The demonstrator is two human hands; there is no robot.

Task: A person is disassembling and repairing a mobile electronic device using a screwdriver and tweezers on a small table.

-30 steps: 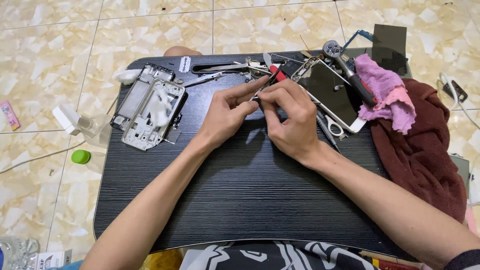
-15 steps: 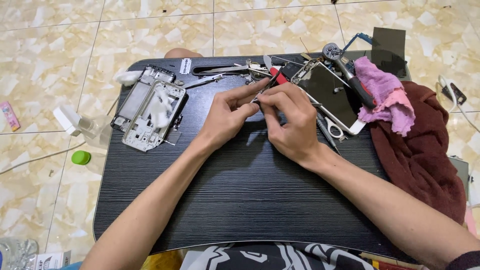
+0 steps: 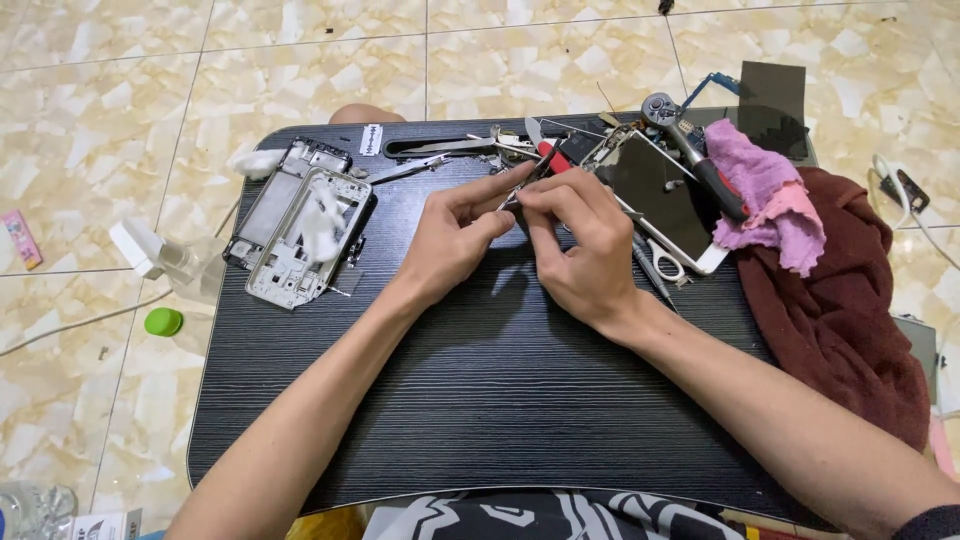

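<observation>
Two hands meet over the black lap table (image 3: 480, 400), head view: left hand (image 3: 455, 240) and right hand (image 3: 580, 250) pinched together on a tiny part (image 3: 512, 198), too small to identify, just behind the table's centre. Stripped phone frame (image 3: 300, 225) far left; phone screen (image 3: 665, 195) and pink cloth (image 3: 765, 195) right. Step judged: fine fitting; next calls for steady fingertips

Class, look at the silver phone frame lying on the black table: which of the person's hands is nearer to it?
Left. The left hand is beside the phone frame, just to its right; the right hand lies beyond it, farther away.
</observation>
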